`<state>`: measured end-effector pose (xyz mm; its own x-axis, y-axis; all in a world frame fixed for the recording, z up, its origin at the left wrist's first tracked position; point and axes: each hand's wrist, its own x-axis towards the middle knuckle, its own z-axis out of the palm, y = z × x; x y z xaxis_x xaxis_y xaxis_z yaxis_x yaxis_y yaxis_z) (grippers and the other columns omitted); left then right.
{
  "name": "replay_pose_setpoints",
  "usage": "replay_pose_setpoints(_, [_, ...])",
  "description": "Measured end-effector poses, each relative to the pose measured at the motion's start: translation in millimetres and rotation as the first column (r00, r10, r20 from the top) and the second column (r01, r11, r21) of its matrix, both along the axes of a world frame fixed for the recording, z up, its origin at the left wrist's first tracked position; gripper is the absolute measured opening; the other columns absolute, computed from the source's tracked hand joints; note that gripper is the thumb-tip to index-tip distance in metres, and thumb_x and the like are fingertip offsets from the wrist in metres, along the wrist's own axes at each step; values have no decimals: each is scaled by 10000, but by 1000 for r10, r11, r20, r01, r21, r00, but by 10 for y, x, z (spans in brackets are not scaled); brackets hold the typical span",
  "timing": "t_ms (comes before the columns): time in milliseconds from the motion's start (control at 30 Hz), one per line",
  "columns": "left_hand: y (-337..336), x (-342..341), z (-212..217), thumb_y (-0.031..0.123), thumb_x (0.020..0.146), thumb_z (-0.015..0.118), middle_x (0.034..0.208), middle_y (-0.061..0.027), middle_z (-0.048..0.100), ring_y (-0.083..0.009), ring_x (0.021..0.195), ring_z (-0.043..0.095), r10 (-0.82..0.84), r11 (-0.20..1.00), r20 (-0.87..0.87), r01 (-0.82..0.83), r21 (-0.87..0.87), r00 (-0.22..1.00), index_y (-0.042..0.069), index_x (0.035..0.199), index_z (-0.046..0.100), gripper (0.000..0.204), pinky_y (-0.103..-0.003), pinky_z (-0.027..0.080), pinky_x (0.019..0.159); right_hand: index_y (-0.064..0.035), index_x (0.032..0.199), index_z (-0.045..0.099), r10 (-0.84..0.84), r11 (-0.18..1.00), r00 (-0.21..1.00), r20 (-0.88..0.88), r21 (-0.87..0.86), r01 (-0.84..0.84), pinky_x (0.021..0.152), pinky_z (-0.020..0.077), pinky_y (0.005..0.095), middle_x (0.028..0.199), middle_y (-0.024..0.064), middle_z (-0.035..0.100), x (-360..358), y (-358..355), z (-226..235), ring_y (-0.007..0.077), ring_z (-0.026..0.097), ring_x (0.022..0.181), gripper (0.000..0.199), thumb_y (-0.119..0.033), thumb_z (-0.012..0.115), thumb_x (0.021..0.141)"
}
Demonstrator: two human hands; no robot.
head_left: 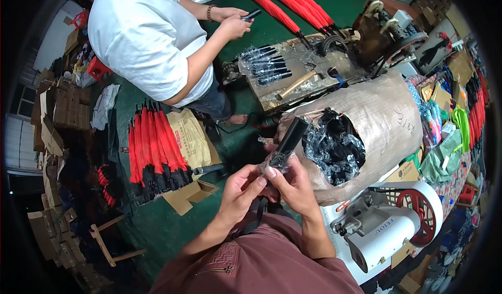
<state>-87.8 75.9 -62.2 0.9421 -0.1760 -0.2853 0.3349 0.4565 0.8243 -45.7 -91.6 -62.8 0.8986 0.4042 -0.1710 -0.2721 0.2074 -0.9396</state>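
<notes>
In front of my body I hold a black tube-shaped handle, upright and tilted, with crinkled clear plastic film round its lower end. My left hand pinches the film from the left. My right hand grips the lower end from the right, its thumb near my left thumb. Just beyond my right hand lies a big woven sack with a torn opening. Through that hole show several black pieces in clear plastic.
A co-worker stands at a wooden bench holding a dark handle. On the bench lie wrapped black handles and a hammer. Red umbrellas stand bundled at left; others lie behind. A white sewing machine is at my right.
</notes>
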Motion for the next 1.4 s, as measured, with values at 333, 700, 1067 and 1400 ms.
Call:
replay_pose_setpoints(333, [208, 247, -41, -39, 789, 786, 1126, -150, 674, -264, 932, 710, -87, 434, 672, -580, 690, 735, -19, 1167, 652, 401, -322, 595, 821, 10, 1484, 495, -127, 974, 987, -97, 175, 142, 953, 506, 281, 1224, 94, 675, 313, 439, -130, 123, 624, 1095, 454, -150, 598, 1071])
replay_pose_setpoints(700, [496, 725, -261, -20, 769, 770, 1140, -155, 656, -327, 939, 706, -221, 329, 690, -613, 718, 689, -5, 1190, 678, 431, -373, 604, 764, 20, 1210, 692, -23, 1000, 980, -197, 2, 24, 832, 504, 243, 1002, 24, 694, 662, 615, -398, 75, 631, 910, 269, -189, 653, 1045])
replay_pose_setpoints(1067, [790, 1111, -371, 219, 970, 701, 1247, -192, 656, -395, 1093, 654, -492, 196, 203, -119, 973, 847, -22, 1324, 596, 441, -455, 544, 936, 38, 952, 633, -347, 936, 866, -359, -188, 298, 525, 576, 310, 791, 81, 652, 1592, 760, -1638, 162, 654, 619, 293, -239, 727, 968])
replay_pose_setpoints(1400, [891, 1100, -619, 159, 995, 649, 1229, -196, 667, -392, 1101, 648, -568, 264, 147, 11, 964, 810, -23, 1311, 602, 368, -461, 536, 940, 97, 949, 546, -581, 769, 808, -93, -387, 509, 530, 633, 362, 788, 153, 659, 2940, 895, -2025, 260, 719, 606, 374, -196, 776, 912])
